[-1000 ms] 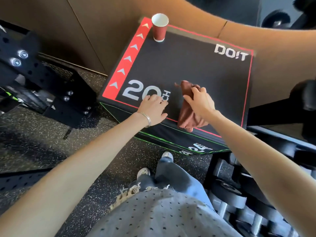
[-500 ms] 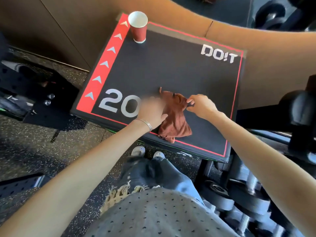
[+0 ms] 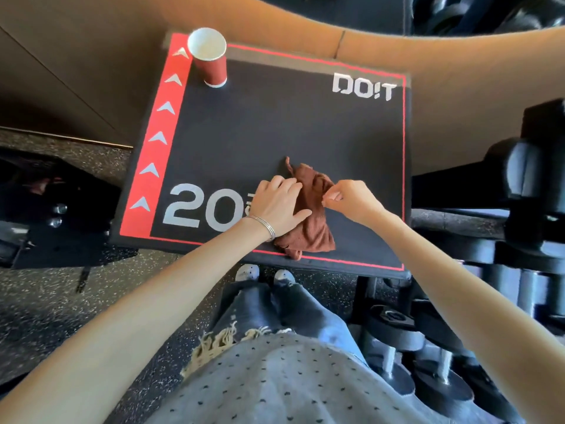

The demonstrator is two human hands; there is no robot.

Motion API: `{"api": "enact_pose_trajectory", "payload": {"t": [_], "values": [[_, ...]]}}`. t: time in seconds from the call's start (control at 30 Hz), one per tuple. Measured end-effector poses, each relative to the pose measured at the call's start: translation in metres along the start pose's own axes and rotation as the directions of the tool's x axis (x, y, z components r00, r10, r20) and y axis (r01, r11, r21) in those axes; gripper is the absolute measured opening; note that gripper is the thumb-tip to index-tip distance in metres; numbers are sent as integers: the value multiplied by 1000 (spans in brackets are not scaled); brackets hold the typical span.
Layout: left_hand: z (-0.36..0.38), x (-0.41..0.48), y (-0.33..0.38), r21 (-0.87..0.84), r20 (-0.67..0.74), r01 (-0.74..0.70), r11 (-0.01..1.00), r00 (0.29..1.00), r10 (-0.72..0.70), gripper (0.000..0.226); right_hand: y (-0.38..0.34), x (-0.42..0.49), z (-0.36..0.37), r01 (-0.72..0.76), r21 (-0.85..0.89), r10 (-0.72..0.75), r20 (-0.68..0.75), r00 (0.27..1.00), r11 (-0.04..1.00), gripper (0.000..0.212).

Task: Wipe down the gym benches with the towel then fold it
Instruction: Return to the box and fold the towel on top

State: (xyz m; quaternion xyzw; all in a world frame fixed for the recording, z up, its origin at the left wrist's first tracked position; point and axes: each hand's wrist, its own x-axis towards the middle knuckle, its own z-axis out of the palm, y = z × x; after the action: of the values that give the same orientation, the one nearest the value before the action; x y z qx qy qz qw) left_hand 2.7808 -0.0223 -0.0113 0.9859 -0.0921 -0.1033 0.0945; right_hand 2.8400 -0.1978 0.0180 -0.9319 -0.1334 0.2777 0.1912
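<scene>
A crumpled rust-brown towel (image 3: 312, 221) lies near the front edge of a black padded jump box (image 3: 275, 123) marked "20" and "DO!T". My left hand (image 3: 279, 203), with a bracelet on the wrist, rests flat on the towel's left part and presses it down. My right hand (image 3: 348, 198) pinches the towel's right edge between thumb and fingers. The towel's near corner reaches the box's red border line.
A red paper cup (image 3: 209, 61) stands at the box's far left corner. Black dumbbells (image 3: 428, 356) on a rack sit low on the right. A black machine frame (image 3: 46, 215) stands to the left on speckled floor. A tan wall runs behind the box.
The view has shifted so the box sits more centred. My left hand has moved onto the towel and flattened on it. My right hand has kept its pinch on the right edge.
</scene>
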Motion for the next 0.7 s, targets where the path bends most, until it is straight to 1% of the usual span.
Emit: {"api": "enact_pose_trajectory", "payload": {"t": [0.07,0.13,0.17,0.23,0.27,0.3,0.37,0.47,0.57,0.6,0.63,0.7], "values": [[-1,-3,8,17,-14,14,1000,1000,-13,68,7,-1,-1,59,-129,-74,-114,991,990,19],[2,-9,17,18,3,-39,999,999,39,70,10,3,-4,120,-265,-173,-185,968,957,33],[4,-13,19,33,27,-90,995,996,89,71,9,7,-6,173,-318,-236,-170,957,932,40],[6,-17,15,74,74,-180,981,982,175,71,6,13,-7,281,-405,-332,-60,941,870,50],[5,-17,10,87,84,-197,976,978,190,70,3,16,-6,317,-434,-350,2,937,844,52],[3,-17,5,95,89,-205,974,976,197,69,1,18,-4,332,-440,-346,51,937,834,53],[-1,-16,-6,99,106,-229,968,970,218,65,-1,20,-1,299,-401,-292,81,953,866,47],[-9,-11,-26,82,108,-250,965,965,241,58,1,12,4,218,-356,-223,27,974,909,37],[-16,-6,-52,79,75,-239,968,970,233,58,4,-9,17,143,-264,-143,18,990,954,35],[-17,-6,-60,77,55,-254,964,967,250,57,4,-16,23,132,-262,-132,17,991,956,34],[-19,-8,-66,63,23,-284,957,959,283,55,3,-22,28,145,-284,-154,-12,988,948,33],[-22,-17,-73,31,-56,-377,926,924,379,44,0,-30,37,211,-338,-275,-155,949,917,24]]}}
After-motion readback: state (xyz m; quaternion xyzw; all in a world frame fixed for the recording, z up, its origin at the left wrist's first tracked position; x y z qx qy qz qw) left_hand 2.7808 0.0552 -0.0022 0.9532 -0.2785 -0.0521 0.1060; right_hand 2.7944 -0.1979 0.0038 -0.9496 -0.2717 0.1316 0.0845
